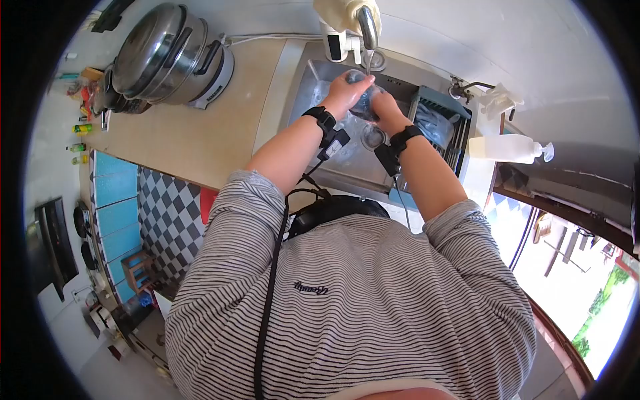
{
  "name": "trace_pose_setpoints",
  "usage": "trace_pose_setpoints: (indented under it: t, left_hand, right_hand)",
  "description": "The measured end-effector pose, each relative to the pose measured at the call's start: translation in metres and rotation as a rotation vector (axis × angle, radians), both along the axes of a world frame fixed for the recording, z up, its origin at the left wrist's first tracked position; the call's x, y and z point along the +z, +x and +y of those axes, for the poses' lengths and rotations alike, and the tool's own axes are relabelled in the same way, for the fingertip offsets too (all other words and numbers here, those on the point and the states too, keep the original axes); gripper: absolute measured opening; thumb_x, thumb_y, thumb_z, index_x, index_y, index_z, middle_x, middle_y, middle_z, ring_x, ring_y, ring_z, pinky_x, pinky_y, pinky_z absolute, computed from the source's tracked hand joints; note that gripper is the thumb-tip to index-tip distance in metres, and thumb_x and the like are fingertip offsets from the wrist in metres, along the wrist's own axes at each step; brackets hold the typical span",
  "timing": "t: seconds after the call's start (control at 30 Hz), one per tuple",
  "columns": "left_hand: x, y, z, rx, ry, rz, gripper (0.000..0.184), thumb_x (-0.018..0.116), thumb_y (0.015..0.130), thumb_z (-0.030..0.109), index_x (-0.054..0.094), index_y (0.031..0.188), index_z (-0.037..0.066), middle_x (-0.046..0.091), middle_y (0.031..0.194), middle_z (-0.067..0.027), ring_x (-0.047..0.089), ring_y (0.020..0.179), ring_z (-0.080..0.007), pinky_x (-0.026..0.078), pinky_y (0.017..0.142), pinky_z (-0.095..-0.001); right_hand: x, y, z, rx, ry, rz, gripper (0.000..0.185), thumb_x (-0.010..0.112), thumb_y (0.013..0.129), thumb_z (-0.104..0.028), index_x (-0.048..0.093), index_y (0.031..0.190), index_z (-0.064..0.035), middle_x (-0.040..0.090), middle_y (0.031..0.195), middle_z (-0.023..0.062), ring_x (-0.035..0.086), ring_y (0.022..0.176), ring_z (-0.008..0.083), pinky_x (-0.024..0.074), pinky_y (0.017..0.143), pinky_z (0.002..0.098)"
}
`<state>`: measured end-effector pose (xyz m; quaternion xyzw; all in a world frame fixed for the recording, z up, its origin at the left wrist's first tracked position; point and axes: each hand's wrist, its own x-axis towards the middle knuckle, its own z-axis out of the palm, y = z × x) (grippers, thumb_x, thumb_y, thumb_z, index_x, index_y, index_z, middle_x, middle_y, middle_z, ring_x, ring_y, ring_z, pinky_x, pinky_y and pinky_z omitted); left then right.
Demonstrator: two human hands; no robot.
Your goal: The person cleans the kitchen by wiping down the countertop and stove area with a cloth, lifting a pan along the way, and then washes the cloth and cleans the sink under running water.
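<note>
Over the steel sink (303, 93), my left hand (345, 93) and my right hand (387, 108) hold a dark, clear-looking container (362, 105) between them, one hand on each side. Its exact shape is partly hidden by my fingers. The faucet (367, 30) stands just above, and a thin stream of water falls from it onto the container and my left fingers. Suds or splashes show on the sink floor, near the round drain (373, 137).
A drying rack (438, 123) with clear items sits at the sink's right side. A white pump bottle (510, 149) lies further right. On the counter (247, 100) at the left is a large steel steamer pot (167, 57). A wall tap (467, 88) is behind the rack.
</note>
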<state>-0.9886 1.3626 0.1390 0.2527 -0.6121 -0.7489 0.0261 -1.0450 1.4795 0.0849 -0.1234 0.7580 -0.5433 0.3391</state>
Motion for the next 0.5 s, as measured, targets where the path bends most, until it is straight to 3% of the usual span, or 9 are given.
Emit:
trace_pose_setpoints:
  t: [0.03,0.17,0.23,0.27,0.3,0.37,0.43,0.47,0.5]
  left_hand:
    - [0.001,0.001,-0.001,-0.070,-0.163,0.039,0.026,0.069,0.077,0.022,0.058,0.093,0.005,0.061,0.084,-0.0050,0.057,0.075,-0.0133,0.047,0.070,-0.0282]
    - [-0.006,0.001,-0.002,-0.039,-0.202,0.147,0.028,0.070,0.076,0.022,0.058,0.096,0.007,0.059,0.088,-0.0030,0.054,0.081,-0.0110,0.044,0.073,-0.0252]
    - [-0.002,0.000,-0.003,0.002,-0.183,0.116,0.031,0.070,0.076,0.021,0.057,0.100,0.007,0.058,0.091,-0.0024,0.054,0.085,-0.0110,0.044,0.073,-0.0239]
    - [-0.001,0.000,-0.005,0.008,-0.181,0.118,0.031,0.070,0.076,0.021,0.057,0.100,0.007,0.058,0.091,-0.0024,0.054,0.085,-0.0110,0.044,0.073,-0.0239]
    - [-0.002,-0.001,-0.008,-0.004,-0.132,0.140,0.034,0.070,0.076,0.020,0.056,0.104,0.007,0.057,0.096,-0.0037,0.054,0.086,-0.0124,0.044,0.074,-0.0259]
    - [0.001,-0.001,-0.017,-0.012,-0.085,0.167,0.037,0.069,0.076,0.019,0.054,0.108,0.008,0.055,0.100,-0.0049,0.055,0.087,-0.0138,0.044,0.075,-0.0279]
    - [0.008,0.004,-0.024,-0.070,0.026,-0.087,0.060,0.069,0.076,0.017,0.039,0.127,0.011,0.050,0.113,-0.0104,0.056,0.089,-0.0210,0.048,0.076,-0.0397]
    - [0.007,0.006,-0.023,-0.069,0.024,-0.087,0.060,0.069,0.076,0.017,0.039,0.127,0.011,0.050,0.113,-0.0104,0.056,0.089,-0.0210,0.048,0.076,-0.0397]
    - [0.005,0.008,-0.022,0.010,0.089,-0.150,0.071,0.069,0.076,0.017,0.026,0.133,0.012,0.046,0.117,-0.0123,0.056,0.090,-0.0247,0.049,0.074,-0.0452]
  right_hand:
    - [0.023,0.008,-0.005,-0.278,-0.208,-0.546,0.058,0.046,0.086,-0.043,0.043,0.122,0.0026,0.052,0.116,0.0238,0.056,0.099,0.0356,0.0471,0.078,0.0477]
    - [0.033,0.002,0.004,-0.231,-0.116,-0.422,0.063,0.047,0.086,-0.048,0.031,0.131,-0.0060,0.044,0.123,0.0213,0.047,0.110,0.0362,0.0477,0.078,0.0527]
    - [0.059,0.008,0.009,-0.344,-0.062,-0.635,0.062,0.051,0.084,-0.049,0.034,0.128,-0.0091,0.043,0.120,0.0212,0.040,0.116,0.0372,0.0477,0.081,0.0526]
    - [0.048,0.004,0.011,-0.382,-0.203,-0.795,0.055,0.055,0.084,-0.040,0.036,0.123,-0.0061,0.047,0.113,0.0181,0.045,0.110,0.0381,0.0491,0.082,0.0499]
    - [0.036,0.002,0.012,-0.377,-0.200,-0.792,0.055,0.055,0.084,-0.040,0.036,0.123,-0.0061,0.047,0.113,0.0181,0.045,0.110,0.0381,0.0491,0.082,0.0499]
    - [0.019,-0.002,0.012,-0.306,-0.536,-0.743,0.040,0.057,0.084,-0.024,0.041,0.115,-0.0044,0.050,0.107,0.0142,0.053,0.101,0.0333,0.0507,0.078,0.0480]
    - [0.023,-0.001,0.013,-0.342,-0.536,-0.650,0.034,0.056,0.082,-0.016,0.043,0.111,-0.0039,0.052,0.104,0.0126,0.056,0.094,0.0297,0.0520,0.074,0.0450]
    - [0.025,-0.001,0.013,-0.379,-0.537,-0.555,0.030,0.054,0.080,-0.007,0.044,0.108,-0.0035,0.053,0.101,0.0110,0.058,0.087,0.0261,0.0532,0.069,0.0420]
    - [0.028,-0.002,0.011,-0.380,-0.539,-0.555,0.030,0.054,0.080,-0.007,0.044,0.108,-0.0035,0.053,0.101,0.0110,0.058,0.087,0.0261,0.0532,0.069,0.0420]
